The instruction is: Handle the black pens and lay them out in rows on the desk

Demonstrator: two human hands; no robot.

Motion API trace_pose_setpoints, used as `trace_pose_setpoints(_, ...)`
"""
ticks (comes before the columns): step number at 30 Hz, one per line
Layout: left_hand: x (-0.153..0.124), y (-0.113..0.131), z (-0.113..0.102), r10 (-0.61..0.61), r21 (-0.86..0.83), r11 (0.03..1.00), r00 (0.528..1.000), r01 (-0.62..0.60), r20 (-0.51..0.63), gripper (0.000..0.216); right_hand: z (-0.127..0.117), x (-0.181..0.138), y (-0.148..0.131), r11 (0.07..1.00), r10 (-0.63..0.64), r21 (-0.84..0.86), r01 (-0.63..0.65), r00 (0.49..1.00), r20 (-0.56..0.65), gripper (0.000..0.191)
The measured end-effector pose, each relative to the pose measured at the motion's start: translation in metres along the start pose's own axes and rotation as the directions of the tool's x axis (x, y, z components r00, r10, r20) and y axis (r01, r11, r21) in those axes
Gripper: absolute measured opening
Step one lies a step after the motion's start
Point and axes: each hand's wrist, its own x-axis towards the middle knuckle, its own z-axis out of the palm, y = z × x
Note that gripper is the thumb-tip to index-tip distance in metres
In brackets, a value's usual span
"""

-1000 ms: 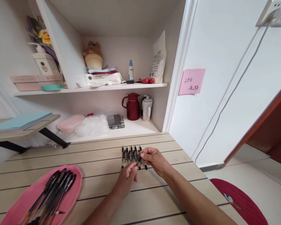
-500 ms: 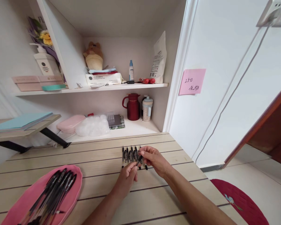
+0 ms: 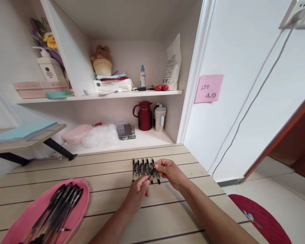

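Note:
Between my two hands is a black pen (image 3: 151, 173), tilted over the tabletop. My left hand (image 3: 139, 191) is closed, pinching its lower end with thumb and fingers. My right hand (image 3: 169, 173) is closed too, with thumb and forefinger at the pen's upper end. Just beyond the hands, several pens (image 3: 142, 167) lie side by side in a row with slim tips facing the shelf, and dark oval pieces show among them. My fingers partly hide the right end of this row. To the left, a pink tray (image 3: 84, 200) holds a heap of dark pens (image 3: 66, 200).
Behind the slatted wooden table (image 3: 112, 217) stands a white shelf (image 3: 127, 95) with a red jug (image 3: 144, 117), a cup (image 3: 160, 118) and a cotton-filled bag (image 3: 100, 136). A low stand (image 3: 51, 133) is at left, a red round seat (image 3: 261, 217) at right.
My right hand has shifted slightly to the right and down, and more of the row's right end shows. My left hand stays nearly in place on the pen.

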Motion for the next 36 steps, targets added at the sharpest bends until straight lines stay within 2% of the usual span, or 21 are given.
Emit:
trace_pose_setpoints(3,0.0,-0.001,0.0,-0.001,-0.02,1.0,1.0,0.001,-0.005,0.047,-0.007,0.004,-0.002,0.992,-0.028,-0.124,0.03,0.999,0.015,0.026)
trace_pose_setpoints(5,0.001,-0.003,0.001,-0.011,-0.049,0.999,1.0,0.01,-0.024,0.047,-0.015,0.008,-0.002,0.952,-0.084,-0.298,0.065,0.995,-0.052,0.025)
trace_pose_setpoints(6,0.002,-0.005,0.001,-0.018,-0.063,0.998,0.999,0.016,-0.03,0.047,-0.02,0.011,-0.001,0.903,-0.133,-0.424,0.072,0.984,-0.117,0.024)
trace_pose_setpoints(8,0.003,-0.007,0.001,-0.033,-0.082,0.996,0.999,0.031,-0.027,0.047,-0.029,0.015,0.005,0.726,-0.245,-0.688,0.02,0.941,-0.232,0.022)
trace_pose_setpoints(11,0.004,-0.009,0.001,-0.043,-0.095,0.995,0.999,0.042,-0.011,0.048,-0.037,0.018,0.02,0.414,-0.293,-0.903,-0.113,0.923,-0.25,0.023)
trace_pose_setpoints(13,0.004,-0.009,0.001,-0.042,-0.097,0.994,0.999,0.042,-0.006,0.047,-0.039,0.019,0.028,0.309,-0.275,-0.938,-0.156,0.93,-0.245,0.024)
trace_pose_setpoints(14,0.004,-0.009,0.0,-0.042,-0.097,0.994,0.999,0.041,-0.002,0.047,-0.04,0.02,0.03,0.302,-0.275,-0.938,-0.17,0.927,-0.256,0.023)
trace_pose_setpoints(15,0.003,-0.008,0.0,-0.041,-0.095,0.995,0.999,0.041,0.002,0.047,-0.04,0.02,0.03,0.332,-0.273,-0.928,-0.171,0.924,-0.268,0.02)
trace_pose_setpoints(16,0.003,-0.007,0.0,-0.042,-0.093,0.995,0.999,0.042,0.006,0.047,-0.04,0.021,0.028,0.404,-0.263,-0.901,-0.157,0.924,-0.278,0.015)
trace_pose_setpoints(18,0.002,-0.006,0.0,-0.046,-0.087,0.995,0.999,0.047,0.013,0.047,-0.038,0.02,0.019,0.649,-0.213,-0.757,-0.076,0.937,-0.277,0.009)
trace_pose_setpoints(20,0.002,-0.004,0.0,-0.051,-0.084,0.995,0.999,0.053,0.018,0.047,-0.034,0.019,0.008,0.889,-0.169,-0.456,0.04,0.954,-0.246,0.017)
trace_pose_setpoints(21,0.002,-0.004,0.0,-0.054,-0.083,0.995,0.998,0.055,0.019,0.047,-0.031,0.018,0.003,0.952,-0.165,-0.291,0.092,0.957,-0.238,0.021)
trace_pose_setpoints(23,0.003,-0.003,0.001,-0.057,-0.081,0.995,0.998,0.058,0.015,0.047,-0.023,0.016,-0.005,0.982,-0.187,-0.069,0.176,0.952,-0.243,0.028)
trace_pose_setpoints(25,0.003,-0.004,0.001,-0.058,-0.07,0.996,0.998,0.058,0.009,0.046,-0.015,0.013,-0.008,0.975,-0.22,-0.015,0.223,0.945,-0.242,0.032)
trace_pose_setpoints(29,0.003,-0.006,0.001,-0.039,-0.048,0.998,0.999,0.039,0.003,0.044,-0.005,0.011,-0.007,0.972,-0.232,-0.075,0.222,0.959,-0.164,0.031)
trace_pose_setpoints(36,0.003,-0.005,0.001,-0.017,-0.056,0.998,1.0,0.017,0.003,0.04,0.009,0.005,0.004,0.981,-0.136,-0.147,0.127,0.989,-0.052,0.03)
